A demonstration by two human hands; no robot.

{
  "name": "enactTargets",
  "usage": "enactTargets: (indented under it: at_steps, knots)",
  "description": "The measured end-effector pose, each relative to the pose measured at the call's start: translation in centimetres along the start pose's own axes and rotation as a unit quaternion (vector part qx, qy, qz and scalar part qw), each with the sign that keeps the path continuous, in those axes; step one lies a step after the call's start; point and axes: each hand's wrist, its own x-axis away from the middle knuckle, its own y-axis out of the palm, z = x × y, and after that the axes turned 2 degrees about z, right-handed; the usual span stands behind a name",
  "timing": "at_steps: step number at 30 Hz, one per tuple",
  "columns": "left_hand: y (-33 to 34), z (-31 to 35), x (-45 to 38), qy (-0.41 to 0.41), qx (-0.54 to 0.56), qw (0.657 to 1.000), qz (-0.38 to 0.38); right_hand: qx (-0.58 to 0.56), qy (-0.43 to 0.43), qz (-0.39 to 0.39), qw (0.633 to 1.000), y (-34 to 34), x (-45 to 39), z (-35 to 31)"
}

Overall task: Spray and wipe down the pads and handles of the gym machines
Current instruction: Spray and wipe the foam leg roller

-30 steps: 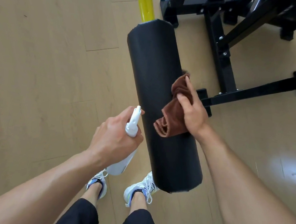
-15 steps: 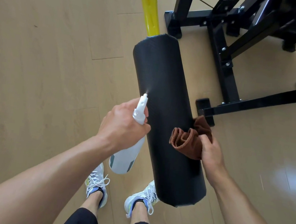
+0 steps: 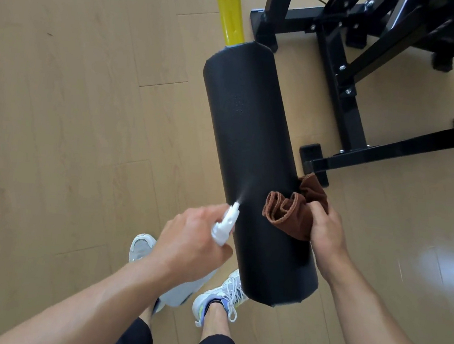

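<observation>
Wood floor [image 3: 66, 115] below, my left grip [image 3: 190, 243] squeezing spray bottle [image 3: 224, 224] at firm black roller pad [image 3: 252, 157], right grip [image 3: 326, 232] bunching soft brown cloth [image 3: 289, 209] against its side, easy pinch.

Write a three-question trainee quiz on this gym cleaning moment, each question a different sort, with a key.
1. True or false: the left hand holds the spray bottle.
2. Multiple choice: where is the cloth? A) on the floor B) bunched in the right hand against the roller pad C) draped over the yellow bar
3. Fill in: the nozzle is aimed at the ____, with a fine mist leaving it.

Key: 1 true; 2 B; 3 roller pad.
</observation>
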Motion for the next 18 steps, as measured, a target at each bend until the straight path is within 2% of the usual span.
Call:
enactTargets:
  at_steps: [5, 8, 11, 13, 15, 18]
  knots:
    - [3.5, -1.4, 2.7, 0.014, -0.030, 0.996, -0.078, 0.016, 0.019, -0.005, 1.000, -1.4, 0.1, 0.1]
    - [5.2, -1.9, 3.8, 0.012, -0.041, 0.993, -0.107, -0.010, 0.076, 0.006, 0.997, -2.4, 0.4, 1.3]
    - [6.5, -2.1, 4.7, 0.018, -0.051, 0.990, -0.133, 0.011, 0.112, 0.012, 0.994, -4.0, 1.4, 3.4]
    - [7.3, -2.2, 5.4, 0.041, -0.070, 0.986, -0.149, 0.034, 0.096, -0.001, 0.995, -5.0, 2.9, 3.8]
    - [7.5, -2.1, 6.1, 0.073, -0.087, 0.979, -0.169, 0.039, 0.042, -0.008, 0.998, -5.5, 4.9, 3.5]
    - [7.1, -2.1, 6.7, 0.083, -0.106, 0.971, -0.197, 0.015, -0.024, 0.045, 0.999, -5.2, 8.6, 2.9]
